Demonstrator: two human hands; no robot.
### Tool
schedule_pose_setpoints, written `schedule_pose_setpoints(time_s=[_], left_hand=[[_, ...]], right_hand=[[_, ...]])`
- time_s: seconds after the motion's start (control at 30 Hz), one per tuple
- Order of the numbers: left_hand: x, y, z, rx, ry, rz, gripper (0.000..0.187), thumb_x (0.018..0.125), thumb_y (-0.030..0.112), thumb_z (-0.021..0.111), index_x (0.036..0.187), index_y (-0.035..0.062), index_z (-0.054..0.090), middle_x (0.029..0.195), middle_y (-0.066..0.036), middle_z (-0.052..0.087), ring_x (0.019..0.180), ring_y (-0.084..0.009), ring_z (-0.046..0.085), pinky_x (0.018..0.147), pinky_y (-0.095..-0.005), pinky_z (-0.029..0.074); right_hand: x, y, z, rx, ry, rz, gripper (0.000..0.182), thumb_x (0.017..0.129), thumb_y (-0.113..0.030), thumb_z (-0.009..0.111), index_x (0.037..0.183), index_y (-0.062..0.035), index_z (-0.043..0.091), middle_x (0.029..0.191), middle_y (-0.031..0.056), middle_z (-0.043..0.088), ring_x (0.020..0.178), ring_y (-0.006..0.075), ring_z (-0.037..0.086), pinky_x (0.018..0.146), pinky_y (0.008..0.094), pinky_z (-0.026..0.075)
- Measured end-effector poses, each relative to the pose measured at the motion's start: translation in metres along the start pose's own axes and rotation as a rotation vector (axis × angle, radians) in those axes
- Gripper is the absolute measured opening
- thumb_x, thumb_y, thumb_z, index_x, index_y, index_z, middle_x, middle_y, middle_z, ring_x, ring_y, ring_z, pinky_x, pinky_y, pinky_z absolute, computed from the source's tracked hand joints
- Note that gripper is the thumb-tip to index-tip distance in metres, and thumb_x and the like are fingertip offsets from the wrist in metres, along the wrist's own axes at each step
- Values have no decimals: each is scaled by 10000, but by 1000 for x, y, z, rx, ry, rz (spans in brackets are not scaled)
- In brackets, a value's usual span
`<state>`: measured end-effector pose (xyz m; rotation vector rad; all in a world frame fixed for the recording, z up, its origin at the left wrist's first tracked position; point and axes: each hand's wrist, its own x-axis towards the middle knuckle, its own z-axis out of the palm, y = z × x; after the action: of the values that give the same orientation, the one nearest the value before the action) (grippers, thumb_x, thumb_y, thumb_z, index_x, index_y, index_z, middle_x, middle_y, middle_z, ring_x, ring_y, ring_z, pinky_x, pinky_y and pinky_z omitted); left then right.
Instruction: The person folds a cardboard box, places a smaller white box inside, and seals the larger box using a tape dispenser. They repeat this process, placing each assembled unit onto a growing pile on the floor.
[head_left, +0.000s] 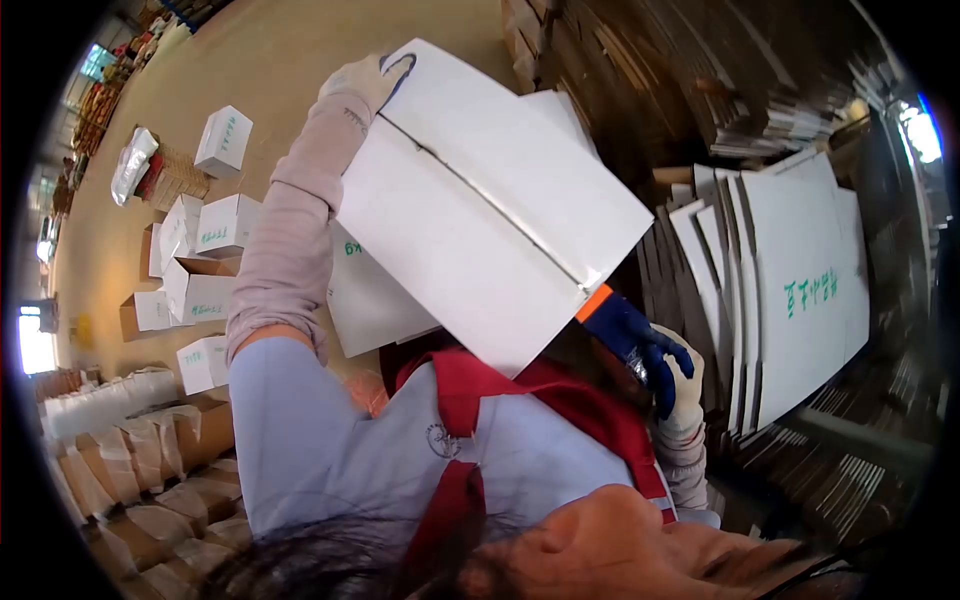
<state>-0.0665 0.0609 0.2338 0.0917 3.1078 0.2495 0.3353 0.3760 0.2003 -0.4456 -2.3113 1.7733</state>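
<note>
A white carton point(480, 200) is held up at a tilt in front of my chest. A dark seam runs across its face, with a shiny strip of clear tape towards the lower right end. My left hand point(372, 82), in a pale glove with dark blue trim, grips the carton's upper left edge; the fingers behind it are hidden. My right hand point(676, 372), in a white glove with dark blue fingers, is closed round a dark blue tape dispenser point(612, 322). The dispenser's orange edge meets the carton at the seam's lower end.
Flat white cartons with green print point(800, 290) stand stacked at the right. Several made-up white boxes point(228, 222) sit on the floor at the left. Brown cartons with plastic wrapping point(150, 450) line the lower left. Another white carton point(375, 300) shows beneath the held one.
</note>
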Motion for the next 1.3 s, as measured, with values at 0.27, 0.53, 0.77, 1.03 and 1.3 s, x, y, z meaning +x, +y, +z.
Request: schedule_pose_setpoints(time_s=[0.27,0.53,0.77,1.03,1.3], left_hand=[[-50,-221,-125,-57,299,-330,561,830,533,522,1229,139,548,1249,-188,528,1191,-336,464,1015,-372,346],[-287,-194,-46,-212,-1078,102,455,707,180,735,1116,29,606,955,-125,660,850,-262,631,730,-320,521],[-370,-212,107,-659,-890,-75,466,705,181,738,1125,34,601,965,-119,658,854,-255,631,738,-316,519],[-381,-216,125,-697,-880,-103,478,703,182,741,1135,39,595,978,-113,656,859,-248,629,747,-313,518],[-391,-212,133,-724,-889,-120,490,702,183,744,1146,45,590,990,-107,654,863,-240,628,756,-309,516]], right_hand=[[96,-61,151,686,-863,100,333,853,-109,555,1126,81,563,1133,134,612,1038,214,575,935,307,422],[135,-33,242,-263,-642,-655,355,737,-64,560,1076,-133,640,967,174,617,874,345,583,824,385,465],[132,32,194,-210,-500,-412,330,757,-31,531,1062,-90,643,965,172,631,873,339,602,817,379,476],[107,46,152,-95,-402,-281,330,761,8,508,1061,-36,636,1020,166,635,923,306,595,834,342,456],[97,53,106,-33,-294,-204,343,748,-12,476,1055,28,621,1035,166,647,915,277,614,867,332,447]])
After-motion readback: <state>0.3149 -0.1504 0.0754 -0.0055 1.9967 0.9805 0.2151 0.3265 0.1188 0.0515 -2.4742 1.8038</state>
